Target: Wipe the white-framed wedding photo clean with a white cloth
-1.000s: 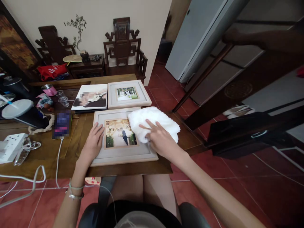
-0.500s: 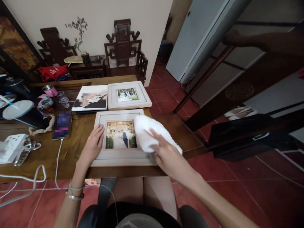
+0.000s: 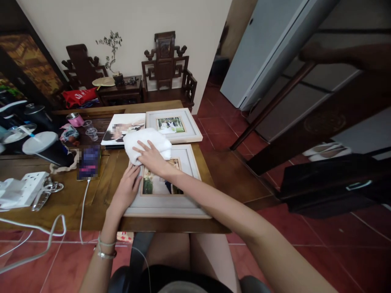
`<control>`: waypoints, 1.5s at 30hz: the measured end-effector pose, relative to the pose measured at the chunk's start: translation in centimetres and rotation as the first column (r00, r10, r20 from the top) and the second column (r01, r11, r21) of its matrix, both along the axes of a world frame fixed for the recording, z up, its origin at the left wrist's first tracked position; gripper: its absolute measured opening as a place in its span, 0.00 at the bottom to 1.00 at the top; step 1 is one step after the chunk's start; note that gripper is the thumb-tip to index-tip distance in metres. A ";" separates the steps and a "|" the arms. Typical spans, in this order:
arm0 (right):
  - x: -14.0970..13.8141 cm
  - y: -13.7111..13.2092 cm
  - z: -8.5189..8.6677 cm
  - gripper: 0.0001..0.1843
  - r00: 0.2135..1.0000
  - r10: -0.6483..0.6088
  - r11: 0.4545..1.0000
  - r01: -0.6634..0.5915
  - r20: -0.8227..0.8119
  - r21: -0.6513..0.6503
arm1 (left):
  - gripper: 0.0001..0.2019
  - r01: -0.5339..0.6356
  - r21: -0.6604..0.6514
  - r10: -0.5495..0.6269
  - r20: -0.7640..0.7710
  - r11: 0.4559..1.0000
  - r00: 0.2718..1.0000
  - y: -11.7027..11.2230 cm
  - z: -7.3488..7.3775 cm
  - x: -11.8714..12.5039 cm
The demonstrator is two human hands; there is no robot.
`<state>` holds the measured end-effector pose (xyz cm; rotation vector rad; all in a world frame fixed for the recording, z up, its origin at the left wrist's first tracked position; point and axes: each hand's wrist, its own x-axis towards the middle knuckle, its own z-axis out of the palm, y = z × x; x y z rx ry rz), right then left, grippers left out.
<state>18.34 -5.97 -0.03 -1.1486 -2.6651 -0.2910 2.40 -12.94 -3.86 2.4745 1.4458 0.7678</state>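
A framed photo (image 3: 195, 203) with a pale wooden border lies flat at the table's front edge, showing a couple. My left hand (image 3: 127, 187) rests on its left side, fingers stretched out and holding nothing. My right hand (image 3: 150, 158) presses a white cloth (image 3: 159, 140) onto the frame's far left corner, fingers over the cloth. The cloth hides that corner and reaches toward the things behind. My right forearm crosses above the photo and covers part of it. Behind lie a second framed photo (image 3: 189, 122) and a photo album (image 3: 114, 126), side by side.
On the left of the wooden table (image 3: 100, 207) are a phone (image 3: 88, 162) on a charging cable, a power strip (image 3: 32, 187), a lidded dark cup (image 3: 45, 148) and a pink cup (image 3: 75, 119). A carved chair (image 3: 165, 61) stands behind; a wooden chair back (image 3: 305, 122) rises at right.
My right hand has moved the white cloth from the frame's right side to its far left corner. My left hand stays on the frame's left side. The view has shifted slightly.
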 end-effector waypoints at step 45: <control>13.5 -14.7 1.9 0.20 0.977 -0.212 0.916 0.208 0.026 -0.342 | 0.22 0.015 -0.003 -0.014 0.067 1.000 0.998 -1.2 0.5 0.4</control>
